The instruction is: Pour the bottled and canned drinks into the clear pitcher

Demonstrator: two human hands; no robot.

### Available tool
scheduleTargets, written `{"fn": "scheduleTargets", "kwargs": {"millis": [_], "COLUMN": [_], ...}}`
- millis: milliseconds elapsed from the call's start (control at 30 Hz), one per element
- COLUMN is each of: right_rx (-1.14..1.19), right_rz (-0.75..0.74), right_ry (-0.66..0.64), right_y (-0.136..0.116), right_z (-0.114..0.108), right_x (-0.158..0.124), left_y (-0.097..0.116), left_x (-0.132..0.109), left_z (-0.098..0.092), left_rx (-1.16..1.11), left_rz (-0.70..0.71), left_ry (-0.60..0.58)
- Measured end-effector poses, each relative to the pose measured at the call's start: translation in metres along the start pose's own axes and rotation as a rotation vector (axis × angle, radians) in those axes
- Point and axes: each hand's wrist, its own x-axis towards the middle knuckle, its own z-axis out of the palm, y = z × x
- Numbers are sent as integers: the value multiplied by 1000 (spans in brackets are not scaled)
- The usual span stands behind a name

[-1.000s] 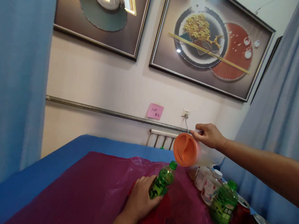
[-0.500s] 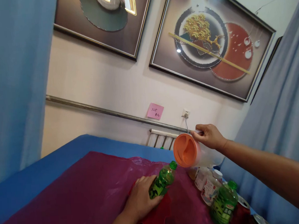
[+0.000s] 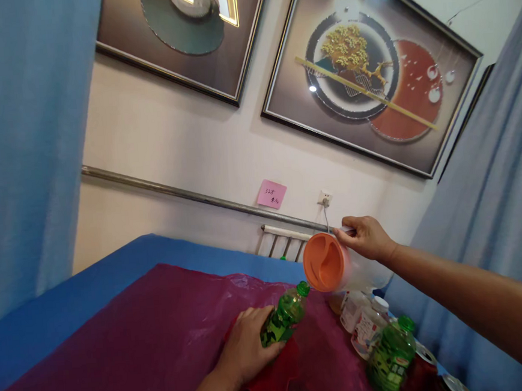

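Note:
My left hand [image 3: 250, 344] is wrapped round a green plastic bottle [image 3: 290, 307], which tilts to the right over a red scallop-edged dish [image 3: 273, 384]. Most of the dish is hidden under the hand. In my right hand [image 3: 366, 238] is the handle of a clear pitcher [image 3: 362, 275] with an orange lid [image 3: 324, 263]. The pitcher lies tipped on its side, lid toward the left. Its lid hangs just above and right of the bottle's green neck, with a small gap between them. Whether liquid runs from it I cannot tell.
Right of the dish stand pale labelled bottles [image 3: 366, 332], another green bottle [image 3: 391, 357] and drink cans [image 3: 422, 369]. A magenta plastic sheet [image 3: 132, 344] covers the blue table [image 3: 152, 249]. Behind are a metal rail [image 3: 198, 197] and a socket [image 3: 325, 198]; blue curtains [image 3: 16, 136] flank both sides.

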Motion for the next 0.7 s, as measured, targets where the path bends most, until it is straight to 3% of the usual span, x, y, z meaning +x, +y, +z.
{"fn": "scheduleTargets", "kwargs": {"millis": [700], "right_rx": [2], "right_rz": [3], "right_ry": [0], "right_y": [-2], "right_z": [-1], "right_x": [0], "left_y": [2], "left_x": [0], "left_z": [-2], "left_rx": [-13], "left_rz": [-6], "left_ry": [13]}}
